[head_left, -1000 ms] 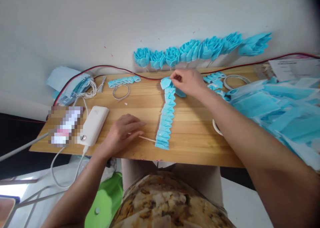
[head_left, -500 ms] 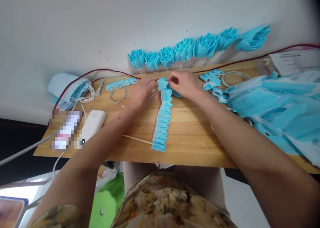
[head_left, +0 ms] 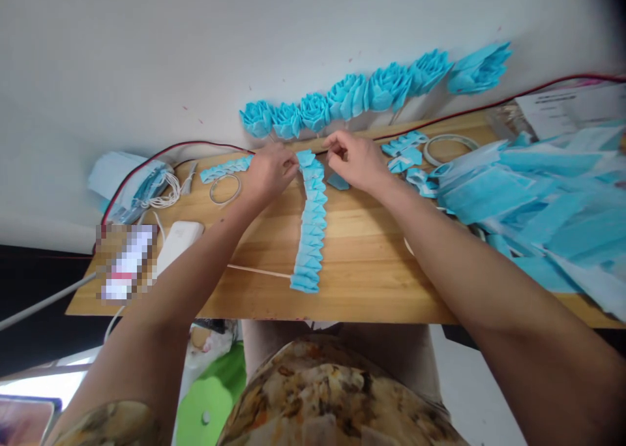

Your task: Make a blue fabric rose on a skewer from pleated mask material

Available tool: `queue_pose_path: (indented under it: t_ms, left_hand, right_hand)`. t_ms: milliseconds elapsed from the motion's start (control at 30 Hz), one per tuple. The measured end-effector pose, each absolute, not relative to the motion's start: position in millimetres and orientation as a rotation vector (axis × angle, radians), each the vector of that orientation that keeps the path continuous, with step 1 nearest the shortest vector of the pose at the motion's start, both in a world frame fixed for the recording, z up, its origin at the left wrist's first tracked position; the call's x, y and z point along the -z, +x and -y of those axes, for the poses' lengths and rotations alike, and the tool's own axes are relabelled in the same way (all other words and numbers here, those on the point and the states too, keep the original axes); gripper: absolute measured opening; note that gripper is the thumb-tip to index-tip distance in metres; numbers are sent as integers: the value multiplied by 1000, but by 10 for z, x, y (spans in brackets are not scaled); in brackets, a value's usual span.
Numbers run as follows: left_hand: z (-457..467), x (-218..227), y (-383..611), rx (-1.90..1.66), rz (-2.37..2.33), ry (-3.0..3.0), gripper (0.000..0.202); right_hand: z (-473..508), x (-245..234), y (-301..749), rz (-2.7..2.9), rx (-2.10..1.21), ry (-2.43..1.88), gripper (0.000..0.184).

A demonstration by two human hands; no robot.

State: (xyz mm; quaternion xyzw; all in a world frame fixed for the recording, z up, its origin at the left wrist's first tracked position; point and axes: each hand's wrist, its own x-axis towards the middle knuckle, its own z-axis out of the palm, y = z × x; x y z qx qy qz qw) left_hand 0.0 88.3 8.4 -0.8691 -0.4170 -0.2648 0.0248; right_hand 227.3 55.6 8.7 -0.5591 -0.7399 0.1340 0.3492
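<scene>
A long blue strip of overlapping folded pieces, like fabric petals (head_left: pixel 312 227), runs down the middle of the wooden table. At its far end my left hand (head_left: pixel 274 170) is closed, its fingertips at the strip's left edge. My right hand (head_left: pixel 356 161) is just right of that end, thumb and forefinger pinched together, apart from the strip; anything between them is too small to make out. Below it lies a flat blue piece (head_left: pixel 338 182). A thin white stick (head_left: pixel 259 271) meets the strip's near end.
Several blue fabric roses (head_left: pixel 347 96) lean along the wall. Loose blue sheets (head_left: pixel 528 205) heap up at right, beside a tape roll (head_left: pixel 450 150). Left are a smaller roll (head_left: pixel 225 189), a short folded strip (head_left: pixel 225 169), a white power bank (head_left: pixel 178 244) and a blurred phone (head_left: pixel 128 261).
The blue piece held between both hands now lies at the strip's far end. My right hand has moved away from it; my left has shifted to its left edge. The view has shifted slightly.
</scene>
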Motion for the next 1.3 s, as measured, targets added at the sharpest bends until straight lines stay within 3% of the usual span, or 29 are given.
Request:
queue_pose_path:
  t_ms: [367, 633, 967, 1300]
  left_hand:
    - [-861, -119, 6, 854, 1414, -2806, 14]
    - [-1000, -107, -42, 1072, 1633, -2735, 7]
    - [-1471, -452, -74, 1100, 1569, -2573, 9]
    - [-1314, -459, 99, 1103, 1469, -2706, 10]
  right_hand:
    - [-496, -16, 2216, 2322, -225, -1327, 34]
    - [-480, -27, 2183, 2455, -170, -1322, 36]
    - [-464, -15, 2182, 2396, -227, -1291, 32]
    - [-531, -79, 2215, 1962, -261, -1454, 38]
